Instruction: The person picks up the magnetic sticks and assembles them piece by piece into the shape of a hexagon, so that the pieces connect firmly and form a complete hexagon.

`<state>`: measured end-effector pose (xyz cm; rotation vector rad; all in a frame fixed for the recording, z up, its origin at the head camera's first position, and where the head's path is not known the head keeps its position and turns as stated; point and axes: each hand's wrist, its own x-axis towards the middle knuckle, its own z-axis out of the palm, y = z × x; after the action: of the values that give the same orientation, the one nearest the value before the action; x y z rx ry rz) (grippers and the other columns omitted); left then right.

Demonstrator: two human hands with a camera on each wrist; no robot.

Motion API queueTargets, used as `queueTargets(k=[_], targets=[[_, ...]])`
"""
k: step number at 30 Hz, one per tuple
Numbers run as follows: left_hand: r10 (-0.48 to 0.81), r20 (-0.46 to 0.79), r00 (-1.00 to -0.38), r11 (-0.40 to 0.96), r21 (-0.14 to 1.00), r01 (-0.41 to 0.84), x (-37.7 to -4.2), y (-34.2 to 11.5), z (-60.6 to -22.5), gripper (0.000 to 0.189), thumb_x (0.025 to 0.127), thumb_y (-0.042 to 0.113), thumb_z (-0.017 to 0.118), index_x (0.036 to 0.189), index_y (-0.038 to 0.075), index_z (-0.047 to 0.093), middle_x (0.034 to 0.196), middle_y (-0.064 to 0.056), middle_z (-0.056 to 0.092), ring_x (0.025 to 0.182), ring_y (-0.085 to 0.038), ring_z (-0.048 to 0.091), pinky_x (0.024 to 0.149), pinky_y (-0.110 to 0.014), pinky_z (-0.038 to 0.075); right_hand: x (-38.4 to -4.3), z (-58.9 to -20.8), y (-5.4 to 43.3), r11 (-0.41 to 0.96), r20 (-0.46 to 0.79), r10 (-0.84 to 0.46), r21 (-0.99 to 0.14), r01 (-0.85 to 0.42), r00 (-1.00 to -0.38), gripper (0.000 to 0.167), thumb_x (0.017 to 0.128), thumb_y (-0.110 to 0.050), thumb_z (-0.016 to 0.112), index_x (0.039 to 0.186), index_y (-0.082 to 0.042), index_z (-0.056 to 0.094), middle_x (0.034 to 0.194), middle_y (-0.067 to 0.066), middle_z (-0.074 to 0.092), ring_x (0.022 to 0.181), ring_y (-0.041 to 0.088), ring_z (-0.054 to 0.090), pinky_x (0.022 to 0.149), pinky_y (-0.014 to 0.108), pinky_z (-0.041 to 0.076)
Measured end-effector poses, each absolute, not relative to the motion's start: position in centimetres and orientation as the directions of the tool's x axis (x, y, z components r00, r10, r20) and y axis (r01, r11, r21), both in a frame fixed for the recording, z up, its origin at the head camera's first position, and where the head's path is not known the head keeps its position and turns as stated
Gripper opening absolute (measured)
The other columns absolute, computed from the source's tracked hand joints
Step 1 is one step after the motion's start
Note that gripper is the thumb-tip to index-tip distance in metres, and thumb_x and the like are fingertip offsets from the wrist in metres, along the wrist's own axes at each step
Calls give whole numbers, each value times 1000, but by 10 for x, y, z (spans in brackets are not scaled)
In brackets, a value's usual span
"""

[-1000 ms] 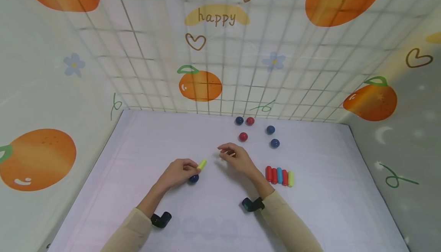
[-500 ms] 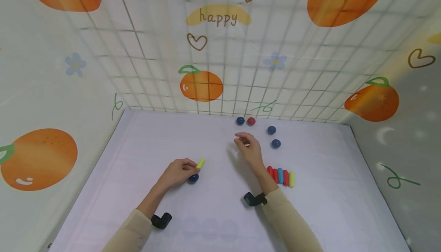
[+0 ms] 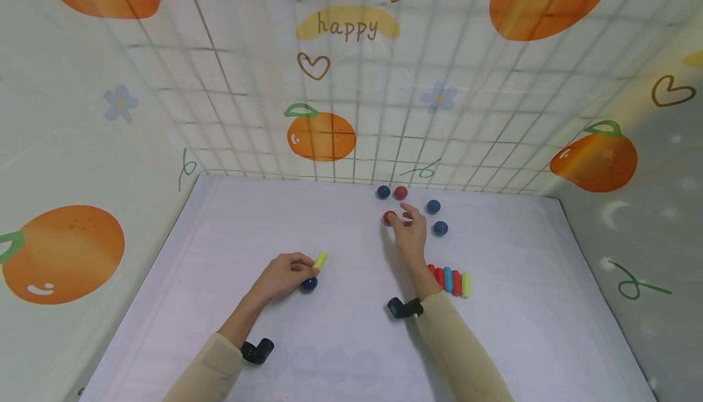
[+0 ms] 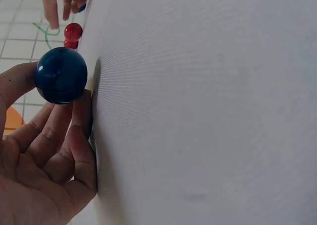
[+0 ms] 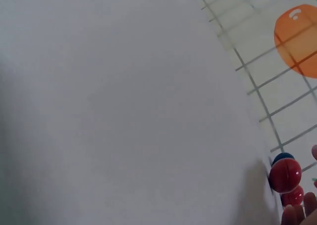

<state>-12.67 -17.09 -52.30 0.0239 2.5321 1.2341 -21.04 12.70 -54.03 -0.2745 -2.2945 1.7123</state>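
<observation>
My left hand (image 3: 285, 275) pinches a dark blue ball (image 4: 61, 75) between thumb and fingers, low over the white table. In the head view a short yellow stick (image 3: 320, 260) sticks out past the fingertips, just above that ball; how the two meet is hidden by the fingers. My right hand (image 3: 410, 231) hovers with parted fingers at a red ball (image 3: 389, 217) toward the back, the thumb overlapping its right side. In the right wrist view the same red ball (image 5: 286, 175) sits beside fingertips at the lower right edge.
Behind the right hand lie another red ball (image 3: 401, 193) and a blue ball (image 3: 382, 192). To its right are two more blue balls, one a dark blue ball (image 3: 440, 228). A row of red, blue and yellow sticks (image 3: 457, 283) lies by the right forearm. A printed curtain (image 3: 247, 127) closes the back.
My right hand has moved away from me and to the right, to the red ball, which it covered half a second ago and which shows again. The left hand has stayed put.
</observation>
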Motion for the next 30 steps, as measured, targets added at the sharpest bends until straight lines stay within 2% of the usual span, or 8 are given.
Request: queueTargets(k=[5, 10, 17, 30], targets=[[155, -285, -946, 635, 762, -126, -127, -170, -523, 26, 88, 37, 76, 104, 18, 74, 86, 10, 71, 81, -11, 63, 81, -41, 48, -213, -547, 128, 323, 22, 263, -944, 67, -964, 53, 90, -19, 75, 138, -4, 57, 123, 17, 55, 110, 31, 52, 94, 44, 45], [158, -283, -946, 639, 760, -121, -128, -170, -525, 25, 88, 38, 76, 104, 18, 74, 86, 10, 71, 81, -11, 63, 81, -40, 47, -214, -548, 128, 382, 11, 238, -920, 83, -971, 54, 92, -23, 74, 140, -7, 55, 126, 14, 53, 115, 29, 50, 97, 43, 46], [163, -287, -944, 639, 760, -121, -128, -170, -524, 27, 88, 38, 76, 105, 18, 74, 87, 10, 71, 82, -11, 63, 82, -41, 48, -214, -550, 127, 450, 36, 221, -890, 69, -975, 51, 92, -20, 74, 137, -4, 58, 123, 15, 55, 113, 28, 49, 96, 42, 45], [156, -298, -942, 649, 749, -130, -129, -169, -523, 28, 89, 39, 76, 106, 17, 73, 89, 9, 72, 85, -11, 64, 85, -44, 47, -213, -553, 127, 431, -23, 239, -893, 128, -971, 43, 94, -26, 70, 132, -9, 61, 121, 9, 52, 112, 25, 47, 94, 42, 45]])
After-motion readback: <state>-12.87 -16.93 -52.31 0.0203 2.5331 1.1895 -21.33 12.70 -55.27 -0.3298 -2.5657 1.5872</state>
